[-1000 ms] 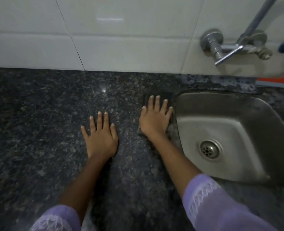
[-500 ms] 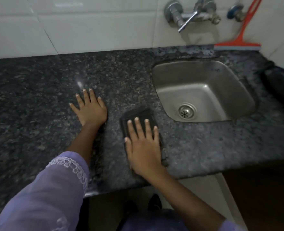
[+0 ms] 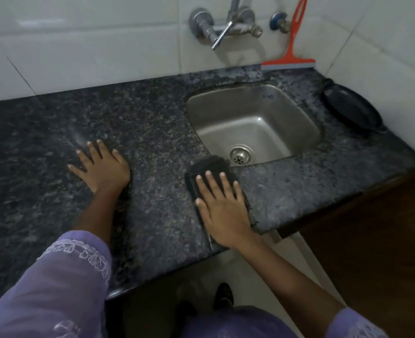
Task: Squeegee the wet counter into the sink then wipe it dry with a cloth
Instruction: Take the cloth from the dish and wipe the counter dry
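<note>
My right hand (image 3: 222,211) lies flat on the dark cloth (image 3: 210,170), fingers spread and pressing it to the table (image 3: 153,132); it is a flat press, not a clenched grip. The cloth sits at the table's front strip, its far end touching the near-left corner of the sink (image 3: 255,123). Its long axis runs away from me, along my fingers. My left hand (image 3: 101,164) rests open and empty on the stone, well apart to the left, bracing me. The squeegee (image 3: 289,62) stands against the wall behind the sink, so I judge I am on the drying step. The unwiped strip in front of the sink lies to the cloth's right, so my right hand is the nearer one to sweep it.
</note>
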